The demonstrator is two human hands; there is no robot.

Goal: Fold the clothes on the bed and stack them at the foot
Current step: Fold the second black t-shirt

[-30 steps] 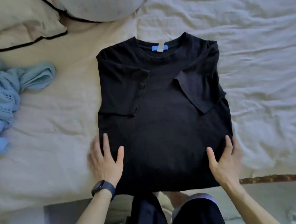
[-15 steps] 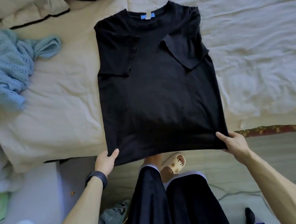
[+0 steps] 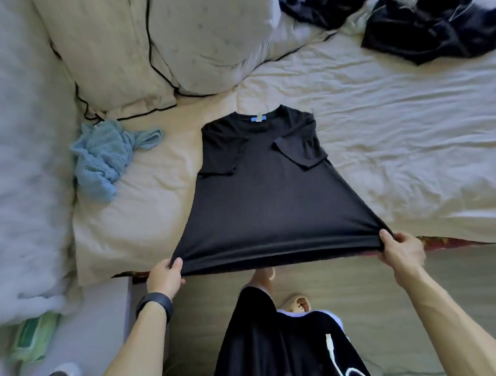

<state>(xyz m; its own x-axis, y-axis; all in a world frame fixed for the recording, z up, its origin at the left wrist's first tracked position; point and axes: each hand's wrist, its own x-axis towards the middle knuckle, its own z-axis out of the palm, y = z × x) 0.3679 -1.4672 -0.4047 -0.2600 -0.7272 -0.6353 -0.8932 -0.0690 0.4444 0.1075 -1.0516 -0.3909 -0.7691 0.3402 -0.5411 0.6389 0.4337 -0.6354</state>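
- The shirt (image 3: 259, 193) lay lengthwise on the bed (image 3: 385, 149), with its collar toward the pillows (image 3: 172, 46) and its hem toward the person.
- The left hand (image 3: 165, 277) and right hand (image 3: 402, 250) reached forward and apart. Each hand's fingers (image 3: 386, 235) pinched a hem corner, holding the hem taut past the bed's edge.
- The shirt was black, with both sleeves folded inward and a blue label at the neck.
- A blue knit (image 3: 104, 159) lay to its left.

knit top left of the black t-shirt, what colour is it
Light blue: the knit top has an openwork pattern, clearest in the head view.
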